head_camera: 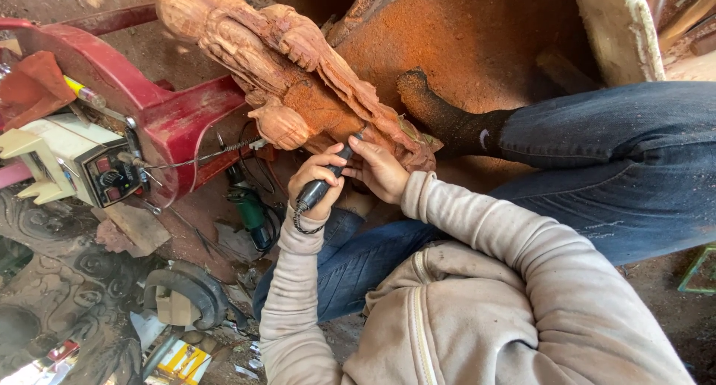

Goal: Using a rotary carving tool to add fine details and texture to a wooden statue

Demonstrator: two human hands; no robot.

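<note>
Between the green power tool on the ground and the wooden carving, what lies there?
In the head view, black cords and sawdust-covered ground lie between the green power tool and the wooden carving; the red stand's edge also crosses that stretch.

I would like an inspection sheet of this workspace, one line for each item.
Surface: dirt floor covered with orange sawdust.
Job's things: carved wooden figure lying tilted; black rotary handpiece with its tip at the carving.
Clutter: green power tool, wood scraps, small boxes at lower left.
Hands: left hand grips the handpiece; right hand steadies its tip against the figure.
Cables: flexible shaft runs from the red stand; black cords near the green tool.
Surroundings: cream control box, dark carved panel.
</note>
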